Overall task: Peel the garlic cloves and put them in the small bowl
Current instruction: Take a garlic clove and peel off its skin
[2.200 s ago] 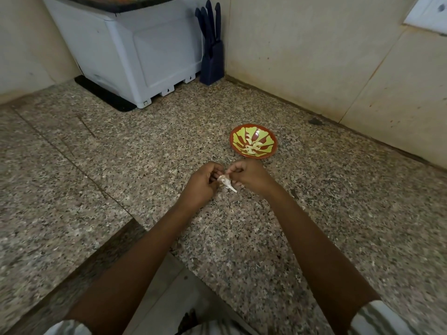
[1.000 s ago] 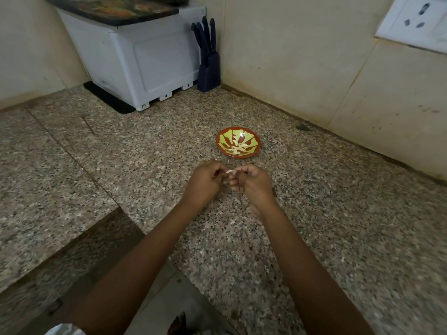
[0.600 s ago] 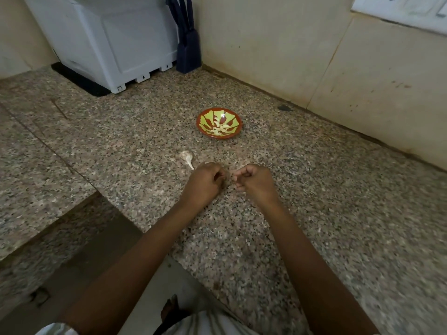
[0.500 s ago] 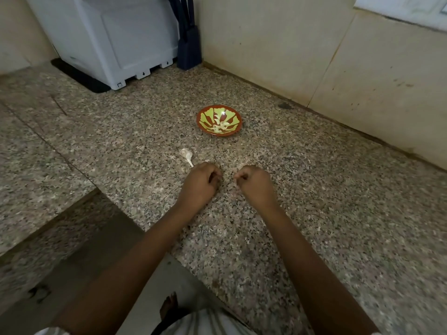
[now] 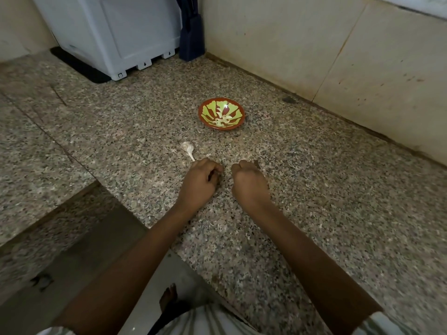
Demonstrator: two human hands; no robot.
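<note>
Two hands rest on the speckled stone desk (image 5: 326, 189), close together but apart. The left hand (image 5: 200, 181) and the right hand (image 5: 249, 183) are both curled into loose fists with the fingers tucked under, and I cannot tell whether either holds a clove. Just beyond the left knuckles lies one papery garlic piece (image 5: 187, 148), its stalk pointing at that hand. Farther back stands one small bowl (image 5: 205, 117) with a red rim and green pattern, holding a little heap of pale peeled cloves (image 5: 222, 117) that are too bunched to count. At the far wall are one white appliance (image 5: 116, 35) and one dark knife block (image 5: 192, 44).
</note>
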